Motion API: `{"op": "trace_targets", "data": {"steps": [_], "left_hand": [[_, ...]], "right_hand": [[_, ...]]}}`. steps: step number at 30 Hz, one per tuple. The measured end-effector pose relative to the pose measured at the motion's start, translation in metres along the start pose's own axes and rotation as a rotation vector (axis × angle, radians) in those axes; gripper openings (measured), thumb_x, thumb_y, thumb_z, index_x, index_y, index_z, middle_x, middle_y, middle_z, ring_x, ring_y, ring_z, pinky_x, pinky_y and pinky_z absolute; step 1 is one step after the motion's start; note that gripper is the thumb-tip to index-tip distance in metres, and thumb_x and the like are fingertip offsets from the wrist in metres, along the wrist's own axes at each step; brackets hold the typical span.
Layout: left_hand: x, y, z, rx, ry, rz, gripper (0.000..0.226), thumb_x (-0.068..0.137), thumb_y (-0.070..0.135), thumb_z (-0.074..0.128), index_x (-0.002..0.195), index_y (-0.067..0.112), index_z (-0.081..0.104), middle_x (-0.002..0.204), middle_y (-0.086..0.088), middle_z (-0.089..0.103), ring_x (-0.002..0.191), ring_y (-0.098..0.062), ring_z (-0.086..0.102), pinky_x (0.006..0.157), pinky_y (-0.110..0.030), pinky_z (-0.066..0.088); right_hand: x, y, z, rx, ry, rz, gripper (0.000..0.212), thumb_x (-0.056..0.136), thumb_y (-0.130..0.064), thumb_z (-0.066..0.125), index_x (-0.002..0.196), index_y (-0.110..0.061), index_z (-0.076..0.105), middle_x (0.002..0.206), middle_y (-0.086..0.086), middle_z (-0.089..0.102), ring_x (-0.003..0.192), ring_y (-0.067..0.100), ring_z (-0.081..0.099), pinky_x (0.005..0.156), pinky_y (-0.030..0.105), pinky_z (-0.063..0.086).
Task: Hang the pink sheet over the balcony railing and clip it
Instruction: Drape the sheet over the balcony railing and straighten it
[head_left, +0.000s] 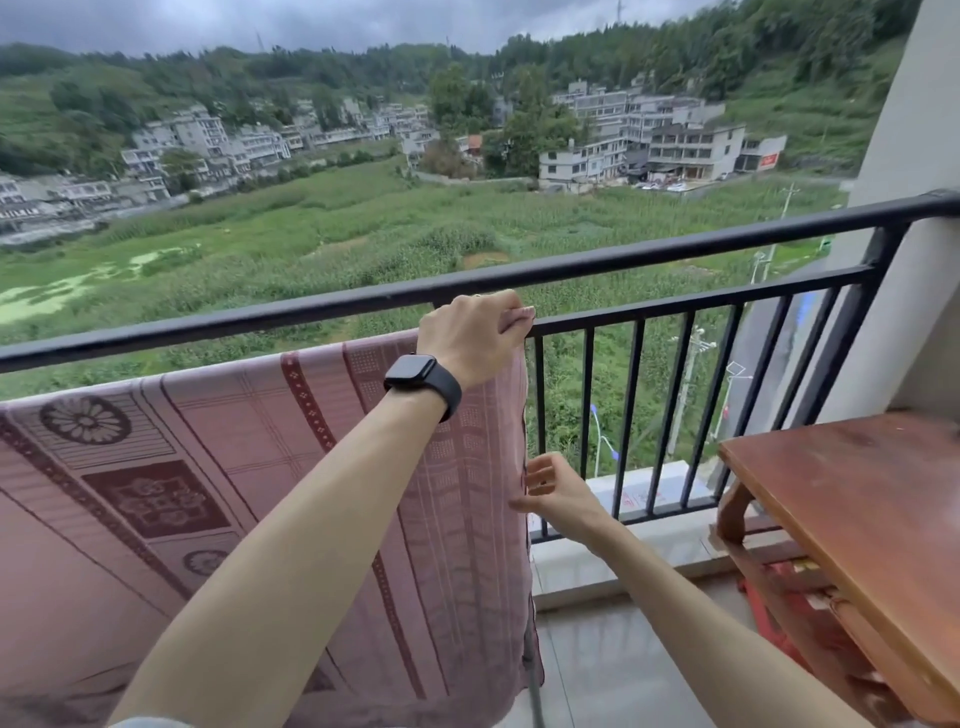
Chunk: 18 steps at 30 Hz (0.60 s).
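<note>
The pink patterned sheet (218, 467) hangs over the lower bar of the black balcony railing (675, 249), covering its left half down to the floor. My left hand (475, 340), with a black watch on the wrist, grips the sheet's top right corner at the lower bar. My right hand (553, 491) is lower down at the sheet's right edge, fingers loosely spread and touching or nearly touching the cloth. No clip is visible.
A brown wooden table (857, 499) stands at the right, close to the railing, with red items beneath it. A pale wall column (914, 156) bounds the right end. Grey tiled floor (623, 665) lies between sheet and table. Fields and buildings lie beyond.
</note>
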<state>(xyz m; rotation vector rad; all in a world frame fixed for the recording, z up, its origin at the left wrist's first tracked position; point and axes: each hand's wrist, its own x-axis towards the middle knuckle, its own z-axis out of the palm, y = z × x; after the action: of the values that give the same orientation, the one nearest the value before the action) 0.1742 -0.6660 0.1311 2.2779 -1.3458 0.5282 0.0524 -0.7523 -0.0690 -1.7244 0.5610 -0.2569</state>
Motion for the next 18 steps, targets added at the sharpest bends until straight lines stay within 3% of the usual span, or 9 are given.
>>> {"op": "trace_targets", "data": {"steps": [3,6,8,11,14,18], "left_hand": [[0.001,-0.004,-0.002,-0.075,0.020,-0.004,0.029,0.091,0.058,0.053,0.093,0.033,0.067,0.081,0.011,0.068,0.072,-0.015,0.061,0.061,-0.028,0.040],[0.006,-0.004,-0.005,-0.131,-0.038,-0.025,0.027,0.086,0.059,0.059,0.090,0.034,0.070,0.082,0.012,0.069,0.076,-0.016,0.064,0.064,-0.029,0.049],[0.010,-0.003,-0.006,-0.125,-0.065,-0.037,0.025,0.085,0.059,0.061,0.086,0.036,0.068,0.083,0.011,0.069,0.076,-0.017,0.064,0.065,-0.029,0.050],[0.012,-0.001,-0.002,-0.079,-0.054,-0.030,0.022,0.087,0.056,0.060,0.086,0.034,0.067,0.084,0.010,0.069,0.075,-0.018,0.064,0.062,-0.027,0.045],[0.011,-0.001,0.003,-0.071,-0.016,0.004,0.024,0.090,0.052,0.058,0.089,0.031,0.067,0.085,0.007,0.070,0.074,-0.019,0.064,0.060,-0.028,0.043],[0.008,0.002,0.006,-0.046,0.016,0.037,0.026,0.092,0.053,0.055,0.094,0.030,0.065,0.086,0.006,0.071,0.073,-0.019,0.062,0.061,-0.028,0.041]], "right_hand": [[0.003,0.002,0.005,-0.065,0.028,-0.042,0.042,0.079,-0.025,0.084,0.110,-0.019,0.057,0.111,0.000,0.064,0.098,0.018,0.067,0.079,0.029,0.055],[0.006,0.004,0.005,-0.236,-0.011,-0.117,0.024,0.087,-0.026,0.077,0.110,-0.024,0.070,0.109,-0.002,0.073,0.095,0.017,0.069,0.089,0.040,0.057],[0.003,0.009,0.002,-0.240,-0.081,-0.087,0.025,0.086,-0.025,0.076,0.110,-0.022,0.071,0.108,-0.001,0.075,0.098,0.019,0.071,0.092,0.041,0.057],[-0.005,0.027,-0.007,-0.401,-0.176,-0.026,0.017,0.085,-0.033,0.077,0.099,-0.028,0.070,0.097,-0.002,0.075,0.094,0.020,0.071,0.083,0.031,0.057],[-0.008,0.041,-0.022,-0.478,-0.015,-0.030,0.014,0.088,-0.041,0.073,0.084,-0.030,0.067,0.080,-0.009,0.070,0.076,0.008,0.067,0.064,0.016,0.047],[-0.001,0.038,-0.033,-0.458,0.187,-0.038,0.017,0.092,-0.039,0.068,0.081,-0.030,0.061,0.076,-0.012,0.064,0.070,0.007,0.059,0.060,0.022,0.044]]}}
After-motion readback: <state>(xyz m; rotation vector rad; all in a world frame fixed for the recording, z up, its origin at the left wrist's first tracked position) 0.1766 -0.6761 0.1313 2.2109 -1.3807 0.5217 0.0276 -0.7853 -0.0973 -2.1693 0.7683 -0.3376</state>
